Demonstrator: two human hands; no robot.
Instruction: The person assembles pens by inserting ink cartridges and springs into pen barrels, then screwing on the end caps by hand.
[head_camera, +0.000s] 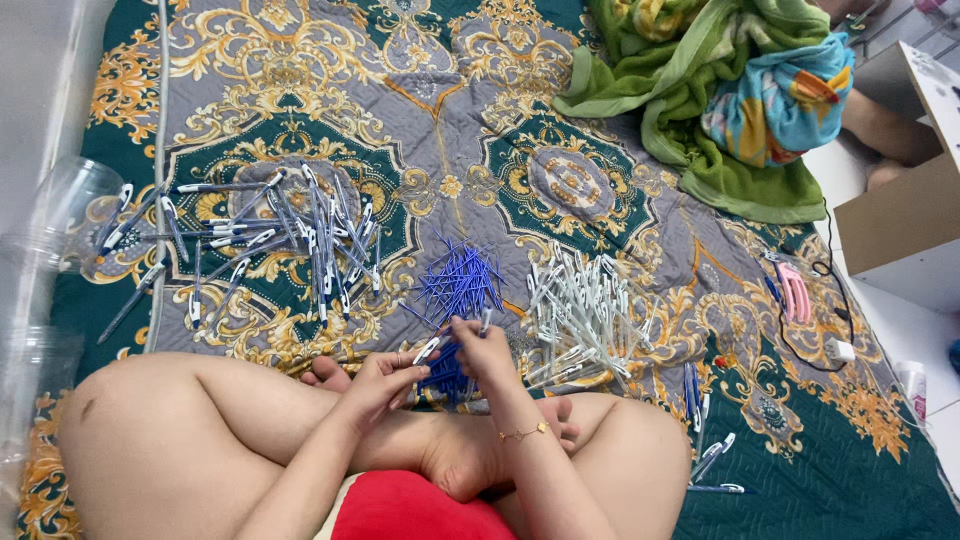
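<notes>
From the head camera we see our left hand (385, 378) pinching a white pen barrel (427, 350), while our right hand (482, 345) pinches a blue refill (447, 350) beside it. At twelve o'clock lies the refill heap (458, 282), at two o'clock the white barrels (580, 315), at ten o'clock the finished pens (290, 240) on the patterned quilt (440, 130).

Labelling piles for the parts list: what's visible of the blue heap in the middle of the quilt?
The blue heap is a loose pile of thin, straight blue sticks, plastic by the look, probably pen refills. They lie criss-crossed and flat on the patterned quilt, some strays fanned out at the edges. It sits between the finished pens and the white barrels. A second clump lies nearer the hands; the right hand rests at its edge.
</notes>
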